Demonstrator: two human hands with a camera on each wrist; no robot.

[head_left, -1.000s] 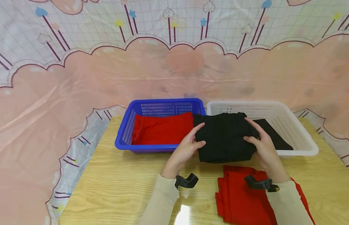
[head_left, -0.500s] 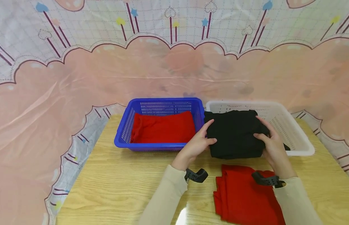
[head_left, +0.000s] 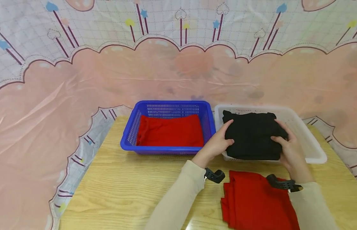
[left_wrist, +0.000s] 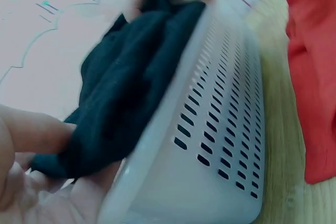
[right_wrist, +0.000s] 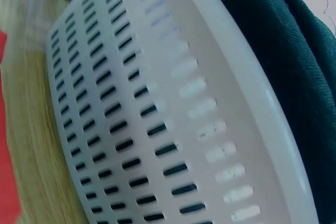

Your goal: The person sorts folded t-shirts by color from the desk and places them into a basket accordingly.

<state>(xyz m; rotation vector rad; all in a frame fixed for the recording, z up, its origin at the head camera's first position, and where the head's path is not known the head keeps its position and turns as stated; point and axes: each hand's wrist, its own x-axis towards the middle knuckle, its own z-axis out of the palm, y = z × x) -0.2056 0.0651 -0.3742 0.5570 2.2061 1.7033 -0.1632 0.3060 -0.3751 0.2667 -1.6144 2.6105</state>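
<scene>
A folded black cloth [head_left: 253, 137] is held flat over the white basket [head_left: 316, 150], gripped at both sides. My left hand [head_left: 216, 146] pinches its left edge, thumb on top; in the left wrist view, the thumb and fingers hold the bunched cloth [left_wrist: 123, 87] beside the basket's rim. My right hand [head_left: 295, 153] grips the right edge, with its thumb on top too. In the right wrist view the cloth [right_wrist: 286, 51] lies just past the basket's rim, and no fingers show there. The cloth covers much of the basket's inside.
Left of the white basket stands a blue basket [head_left: 161, 149] with a folded red cloth [head_left: 172, 131] in it. Nearer to me, a stack of folded red cloth [head_left: 259, 201] lies on the wooden table [head_left: 132, 185], partly under my right forearm. A patterned sheet [head_left: 155, 70] hangs behind.
Both hands have carried the folded black cloth rightward, from between the two baskets to over the white one. The black cloth lying inside the white basket earlier is now hidden.
</scene>
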